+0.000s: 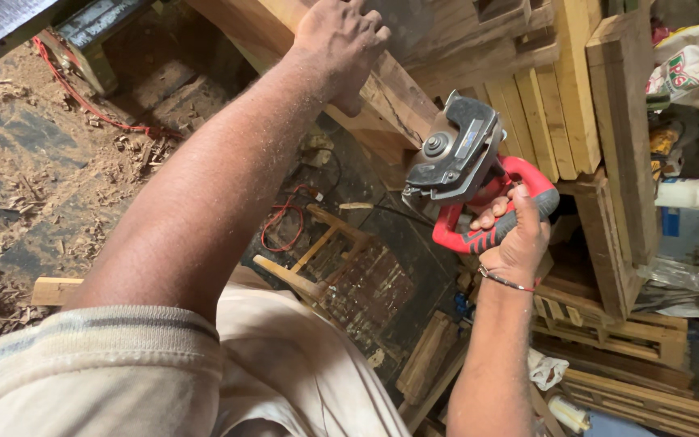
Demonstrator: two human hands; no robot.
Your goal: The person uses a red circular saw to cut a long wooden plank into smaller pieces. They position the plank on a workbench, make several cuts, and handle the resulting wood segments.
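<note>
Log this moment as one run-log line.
left hand: pressed flat on wooden beam | right hand: grip closed on red power saw, lifted off the beam | floor: wood shavings

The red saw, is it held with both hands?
No, only the right hand grips the red saw; the left hand rests on a wooden beam.
</note>
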